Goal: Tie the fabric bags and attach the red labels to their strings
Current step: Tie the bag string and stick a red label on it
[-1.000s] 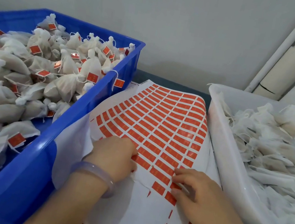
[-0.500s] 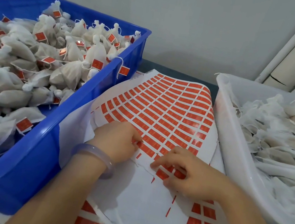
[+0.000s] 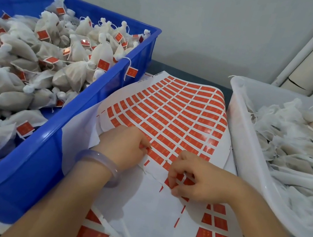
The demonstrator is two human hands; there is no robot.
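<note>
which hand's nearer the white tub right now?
Right. The right hand picks at the label sheet just beside the near wall of the white tub; the left hand sits farther across the sheet, next to the blue crate.

Soft even indoor light, faint shadows, slight blur, wide-angle bending at edges.
</note>
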